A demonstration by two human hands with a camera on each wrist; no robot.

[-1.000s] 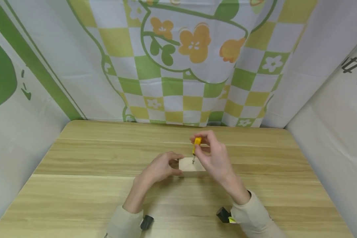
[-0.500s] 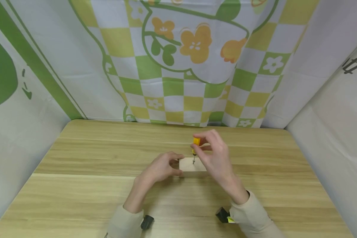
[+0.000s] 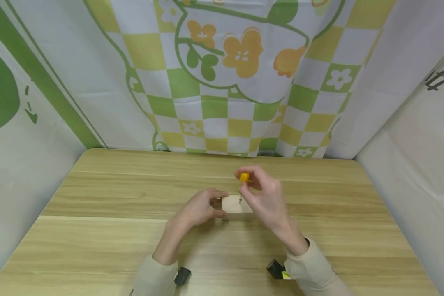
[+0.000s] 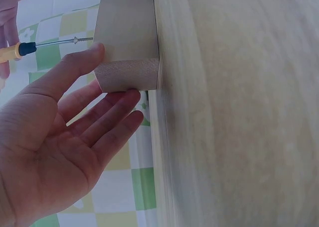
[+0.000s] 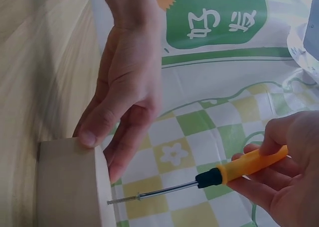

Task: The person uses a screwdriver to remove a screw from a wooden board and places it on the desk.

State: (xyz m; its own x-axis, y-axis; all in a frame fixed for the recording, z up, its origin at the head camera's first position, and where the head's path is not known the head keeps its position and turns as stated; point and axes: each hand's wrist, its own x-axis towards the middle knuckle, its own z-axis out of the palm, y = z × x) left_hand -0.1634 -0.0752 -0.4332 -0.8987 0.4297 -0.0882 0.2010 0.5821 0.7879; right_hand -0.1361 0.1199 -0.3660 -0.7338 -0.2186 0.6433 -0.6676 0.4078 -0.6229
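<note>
A pale wooden block (image 3: 231, 204) sits on the table. My left hand (image 3: 200, 209) holds its left end, the thumb on the near side and the fingers round the far side and end. From the block's top face stands a screw (image 5: 122, 200), partly sunk into the wood. The tip of a screwdriver (image 5: 249, 166) with an orange-yellow handle and black collar meets the screw head. My right hand (image 3: 268, 201) pinches the handle between thumb and fingers above the block. In the head view that hand hides the block's right end and most of the shaft.
The wood-grain table (image 3: 107, 246) stretches out around the block. Behind it hangs a checked, flowered curtain (image 3: 214, 107), and white sheets (image 3: 425, 164) close in both sides. Black wrist cameras (image 3: 182, 276) sit at both sleeves.
The screwdriver handle has tipped more upright, and my right fingers have shifted their grip and turned on it. The left hand and block stay in place.
</note>
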